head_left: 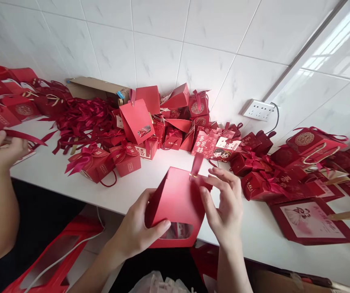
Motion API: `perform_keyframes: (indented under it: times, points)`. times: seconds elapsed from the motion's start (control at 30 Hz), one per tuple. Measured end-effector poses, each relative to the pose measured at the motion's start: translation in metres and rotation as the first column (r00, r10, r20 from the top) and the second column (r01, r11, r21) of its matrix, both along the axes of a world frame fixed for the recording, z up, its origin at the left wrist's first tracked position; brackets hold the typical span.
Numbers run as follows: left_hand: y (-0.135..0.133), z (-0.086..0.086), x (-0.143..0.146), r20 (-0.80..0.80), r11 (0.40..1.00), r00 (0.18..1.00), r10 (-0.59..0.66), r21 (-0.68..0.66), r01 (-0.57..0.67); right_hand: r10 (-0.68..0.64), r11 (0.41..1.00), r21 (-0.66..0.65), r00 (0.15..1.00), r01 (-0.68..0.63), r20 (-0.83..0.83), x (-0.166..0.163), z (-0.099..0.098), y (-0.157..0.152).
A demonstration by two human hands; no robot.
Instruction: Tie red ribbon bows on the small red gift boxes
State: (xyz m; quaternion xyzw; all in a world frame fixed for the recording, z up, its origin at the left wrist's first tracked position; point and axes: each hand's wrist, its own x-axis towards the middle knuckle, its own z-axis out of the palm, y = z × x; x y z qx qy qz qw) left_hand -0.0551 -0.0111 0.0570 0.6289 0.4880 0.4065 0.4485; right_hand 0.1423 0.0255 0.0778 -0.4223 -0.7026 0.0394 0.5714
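Note:
A red gift box (pixel 179 199) with a sloped top and a clear oval window stands tilted before me at the table's front edge. My left hand (pixel 138 226) grips its left side, thumb pressed on the front beside the window. Through the window small packed items show, too unclear to name. A dark red ribbon (pixel 196 163) sticks up from the box's top through a small gold-coloured ring. My right hand (pixel 225 203) is at the upper right edge, its fingers apart and loosely bent, thumb and index touching the box near the ribbon.
A white table (pixel 116 191) runs along the tiled wall. Piled on it are loose red ribbons (pixel 83 118), finished red boxes (pixel 127 160) and red bags (pixel 315 219). At left, another person's hand (pixel 1 150) holds a ribbon. A red stool (pixel 59 252) stands below; a socket strip (pixel 257 110) is on the wall.

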Motion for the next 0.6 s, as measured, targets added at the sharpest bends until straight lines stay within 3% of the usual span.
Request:
perform_keyframes:
  times: [0.1,0.43,0.53,0.6]
  points:
    - [0.001,0.003,0.002,-0.045,0.999,0.998,-0.035,0.019,0.036,-0.007,1.000,0.016,0.993,0.005,0.122,0.000,0.011,0.001]
    - [-0.001,-0.001,0.000,0.041,0.996,0.997,-0.072,-0.046,0.074,0.075,0.995,-0.074,0.986,-0.065,0.148,0.000,0.008,0.005]
    - [0.001,-0.001,0.001,0.047,0.997,0.997,-0.069,-0.039,0.070,0.068,0.996,-0.058,0.995,-0.063,0.075,0.000,0.005,0.007]
    - [0.002,0.000,0.001,0.062,0.996,0.995,-0.075,-0.044,0.078,0.058,0.996,-0.070,0.996,-0.062,-0.066,0.000,0.002,0.007]
